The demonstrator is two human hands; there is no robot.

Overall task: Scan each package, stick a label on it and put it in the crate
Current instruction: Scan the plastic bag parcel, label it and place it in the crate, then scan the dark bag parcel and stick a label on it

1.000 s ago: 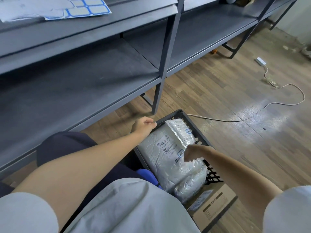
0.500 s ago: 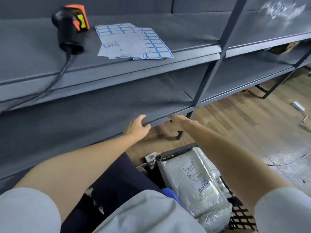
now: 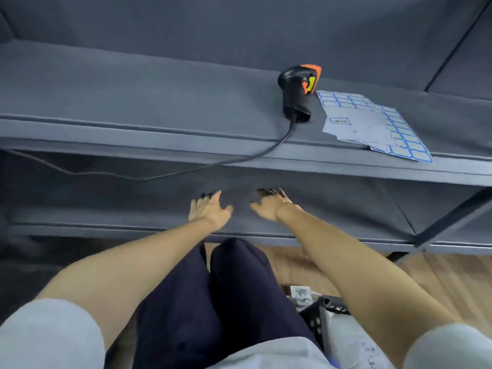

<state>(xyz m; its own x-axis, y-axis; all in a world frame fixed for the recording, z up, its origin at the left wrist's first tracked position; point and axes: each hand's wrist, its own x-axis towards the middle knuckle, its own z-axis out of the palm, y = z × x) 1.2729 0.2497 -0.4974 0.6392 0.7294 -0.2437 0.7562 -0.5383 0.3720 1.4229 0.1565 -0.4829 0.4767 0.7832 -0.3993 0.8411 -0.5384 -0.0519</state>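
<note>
Both my hands reach over the lower grey shelf (image 3: pixel 346 209), empty and with fingers spread. My left hand (image 3: pixel 209 210) is beside my right hand (image 3: pixel 270 205), a short gap between them. A black and orange barcode scanner (image 3: pixel 299 90) lies on the upper shelf with its cable trailing left. Sheets of blue-bordered labels (image 3: pixel 372 123) lie just right of it. At the bottom right, the black crate (image 3: pixel 315 319) on the floor holds a silver-grey package (image 3: pixel 354 342), partly hidden by my right arm.
Dark metal shelving (image 3: pixel 159 139) fills the upper view, with an upright post (image 3: pixel 452 219) at the right. Wooden floor (image 3: pixel 439 272) shows below the shelf. My knees in dark trousers (image 3: pixel 213 288) sit between my arms.
My view has swung up and left from the crate to the shelves. Both hands left the crate and package and moved up over the lower shelf, fingers spreading.
</note>
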